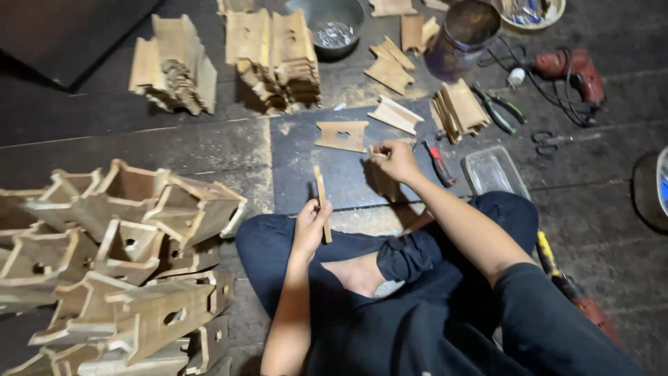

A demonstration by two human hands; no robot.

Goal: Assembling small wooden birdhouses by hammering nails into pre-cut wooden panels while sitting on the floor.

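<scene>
I sit cross-legged on a dark floor. My left hand [311, 221] grips a thin flat wooden piece [321, 198] held edge-on and nearly upright above my knee. My right hand [395, 161] is stretched forward and holds another small wooden piece [380, 182] that hangs below the fingers. Just beyond it a flat shaped wooden plate with a hole [342, 136] lies on the floor.
Assembled wooden box-like pieces are heaped at my left [125, 257]. Stacks of cut wooden parts [275, 59] stand ahead, beside a metal bowl [332, 24], a dark can [460, 38], pliers [495, 106], scissors [557, 139], a red drill [572, 69], a clear plastic tray [492, 170] and a red-handled tool [438, 163].
</scene>
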